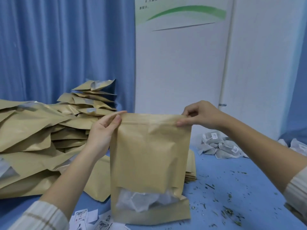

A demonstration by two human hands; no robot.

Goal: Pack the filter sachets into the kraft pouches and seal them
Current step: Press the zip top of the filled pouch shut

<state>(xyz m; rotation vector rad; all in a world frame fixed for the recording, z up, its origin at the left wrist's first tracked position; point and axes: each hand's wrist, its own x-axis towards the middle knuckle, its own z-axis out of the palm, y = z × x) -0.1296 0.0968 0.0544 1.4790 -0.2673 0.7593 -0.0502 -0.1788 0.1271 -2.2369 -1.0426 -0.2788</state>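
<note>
The kraft pouch (150, 163) stands upright mid-tabletop, sachets (142, 202) showing through its window. The left hand (104, 130) pinches the top-left corner, the right hand (199, 116) the top-right; the zip line runs crosswise between them, ready for pressing shut.
</note>
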